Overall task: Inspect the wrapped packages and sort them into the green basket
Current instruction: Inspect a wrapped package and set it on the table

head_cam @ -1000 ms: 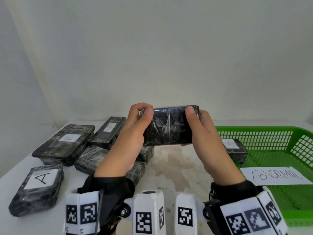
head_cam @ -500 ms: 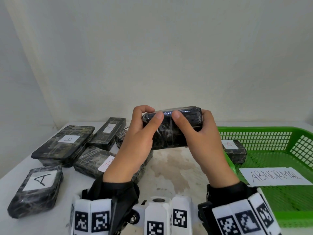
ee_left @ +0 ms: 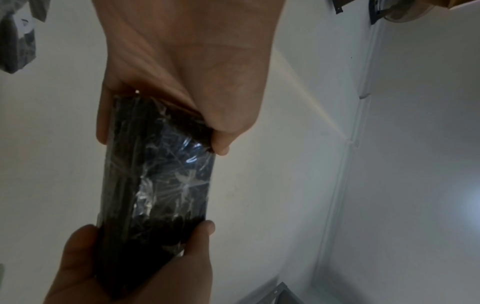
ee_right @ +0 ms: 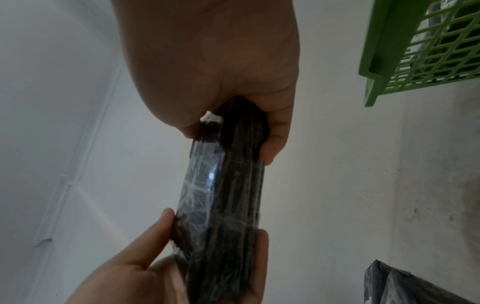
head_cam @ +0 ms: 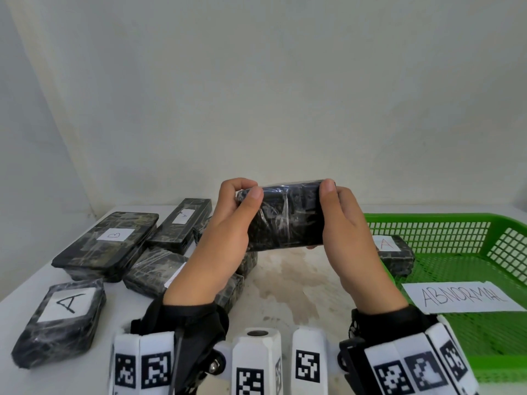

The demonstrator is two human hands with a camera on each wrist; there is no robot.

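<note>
A black package wrapped in clear film [head_cam: 285,216] is held up above the table, lengthwise between both hands. My left hand [head_cam: 233,220] grips its left end, thumb on the near face. My right hand [head_cam: 339,223] grips the right end, thumb at the top corner. In the left wrist view the package [ee_left: 155,181] shows crinkled shiny film; in the right wrist view the package [ee_right: 223,205] is seen edge-on. No label shows on it. The green basket [head_cam: 467,223] stands at the right, with one wrapped package marked A [head_cam: 395,256] inside.
Several wrapped packages lie at the left: one marked B [head_cam: 111,240], one marked A [head_cam: 61,317], a narrow one [head_cam: 182,223] and others partly behind my left arm. A paper reading ABNORMAL [head_cam: 462,297] lies on the basket's near side. The wall stands close behind the table.
Both thumbs have slid apart from the package's middle back to its two ends. The package has turned slightly in my hands and stays raised.
</note>
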